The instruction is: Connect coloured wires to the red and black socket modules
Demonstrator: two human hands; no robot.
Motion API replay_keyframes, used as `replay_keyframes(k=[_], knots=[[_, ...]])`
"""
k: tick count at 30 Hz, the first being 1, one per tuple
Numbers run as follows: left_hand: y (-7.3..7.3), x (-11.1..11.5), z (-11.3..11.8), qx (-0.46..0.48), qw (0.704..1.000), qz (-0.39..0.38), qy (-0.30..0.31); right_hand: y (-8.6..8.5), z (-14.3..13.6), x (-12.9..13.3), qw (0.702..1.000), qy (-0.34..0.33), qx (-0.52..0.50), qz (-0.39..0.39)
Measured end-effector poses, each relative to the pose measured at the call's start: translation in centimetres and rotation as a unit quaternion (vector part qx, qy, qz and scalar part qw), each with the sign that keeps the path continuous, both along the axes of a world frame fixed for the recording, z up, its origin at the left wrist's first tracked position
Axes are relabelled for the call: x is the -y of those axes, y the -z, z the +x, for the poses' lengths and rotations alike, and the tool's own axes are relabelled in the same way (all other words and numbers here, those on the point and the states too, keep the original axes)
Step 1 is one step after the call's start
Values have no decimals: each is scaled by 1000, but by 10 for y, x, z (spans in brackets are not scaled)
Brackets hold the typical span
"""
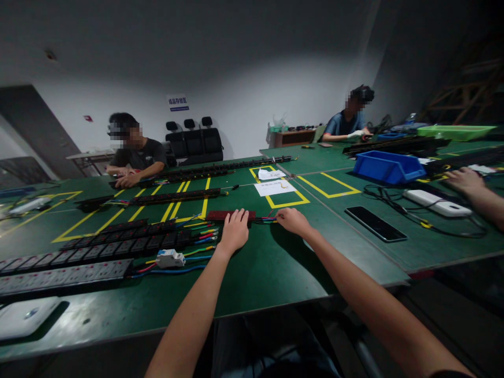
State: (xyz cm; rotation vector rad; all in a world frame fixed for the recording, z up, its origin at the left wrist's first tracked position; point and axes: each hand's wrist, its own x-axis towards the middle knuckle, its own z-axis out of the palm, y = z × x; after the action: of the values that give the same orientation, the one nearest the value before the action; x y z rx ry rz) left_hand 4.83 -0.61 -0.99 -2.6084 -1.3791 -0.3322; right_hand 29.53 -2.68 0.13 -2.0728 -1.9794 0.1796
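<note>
I see left hand [235, 233], fingers extended atop flat dark-red strip [216, 216]; right hand [294, 221] pinches thin multicoloured wires [264, 220] (leading left from fingertips)

dim overall, darkest at upper right; soft glow on the central wall [248, 118], pale glare on the table [165, 299] at lower left, shadow beneath the right forearm [342, 268], edges stretched.

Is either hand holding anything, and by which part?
The right hand seems to pinch the wires near their ends; the left hand rests on the red strip.
</note>
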Motion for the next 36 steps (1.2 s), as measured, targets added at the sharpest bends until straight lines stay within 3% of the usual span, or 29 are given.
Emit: replay_keyframes(k=[36], knots=[[-1,2,0,2,1000,6,-2,0,0,0,1000,-1,7,-4]])
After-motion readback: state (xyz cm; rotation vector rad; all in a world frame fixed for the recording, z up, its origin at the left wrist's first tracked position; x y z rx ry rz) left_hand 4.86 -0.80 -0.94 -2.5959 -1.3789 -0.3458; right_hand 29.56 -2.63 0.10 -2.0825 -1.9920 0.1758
